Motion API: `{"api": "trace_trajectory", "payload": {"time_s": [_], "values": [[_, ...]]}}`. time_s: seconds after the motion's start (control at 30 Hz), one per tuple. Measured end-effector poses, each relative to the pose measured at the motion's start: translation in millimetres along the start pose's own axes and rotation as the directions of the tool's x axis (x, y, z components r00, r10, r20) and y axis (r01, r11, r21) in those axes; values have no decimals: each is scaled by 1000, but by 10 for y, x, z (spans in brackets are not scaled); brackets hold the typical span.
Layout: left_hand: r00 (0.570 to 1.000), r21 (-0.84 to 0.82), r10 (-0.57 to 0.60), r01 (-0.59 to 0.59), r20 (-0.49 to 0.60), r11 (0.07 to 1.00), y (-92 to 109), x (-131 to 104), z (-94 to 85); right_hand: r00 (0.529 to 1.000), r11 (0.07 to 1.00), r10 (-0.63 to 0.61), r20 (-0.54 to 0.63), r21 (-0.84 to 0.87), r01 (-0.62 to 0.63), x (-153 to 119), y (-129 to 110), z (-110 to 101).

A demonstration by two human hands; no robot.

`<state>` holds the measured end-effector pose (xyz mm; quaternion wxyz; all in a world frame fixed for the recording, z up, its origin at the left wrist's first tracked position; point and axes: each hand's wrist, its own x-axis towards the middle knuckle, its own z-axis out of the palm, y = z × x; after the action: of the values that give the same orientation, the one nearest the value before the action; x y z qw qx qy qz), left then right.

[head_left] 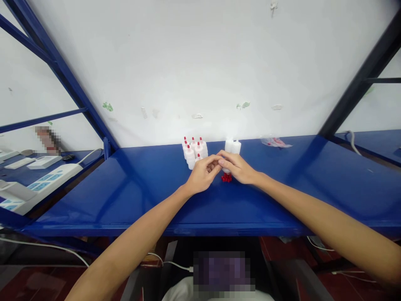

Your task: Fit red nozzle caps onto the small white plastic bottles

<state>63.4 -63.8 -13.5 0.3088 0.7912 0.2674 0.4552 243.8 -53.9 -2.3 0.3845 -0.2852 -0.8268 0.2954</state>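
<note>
Holding left hand (202,174) and right hand (238,168) together at curled fingertips over blue table (131,188). Cannot tell what, if anything, is gripped. Noted from hands: small red pieces (226,178) close at 5 o'clock; red-tipped bottles (191,157) upright at 10; white bottles (232,146) at 1, partly hidden; plastic bag (275,142) at 2.
</note>
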Motion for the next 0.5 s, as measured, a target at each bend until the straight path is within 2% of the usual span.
{"api": "trace_trajectory", "payload": {"time_s": [0.07,0.13,0.2,0.27,0.4,0.5], "values": [[999,7,-12,12,-44,1000,32,22,-68,1000,1000,16,-27,0,-16,5,0,-2],[991,77,-12,22,-135,997,65,52,-200,994,998,50,-100,-23,-52,13,7,-12],[957,170,-3,54,-289,984,85,79,-368,978,993,79,-194,-66,-94,22,16,-24],[929,272,-6,115,-371,955,83,97,-521,960,987,99,-264,-100,-129,31,29,-38],[932,417,-27,187,-362,890,42,105,-657,911,989,99,-400,-60,-134,44,90,-99],[932,437,-46,212,-360,874,31,105,-654,834,999,9,-552,-38,-35,62,171,-202]]}}
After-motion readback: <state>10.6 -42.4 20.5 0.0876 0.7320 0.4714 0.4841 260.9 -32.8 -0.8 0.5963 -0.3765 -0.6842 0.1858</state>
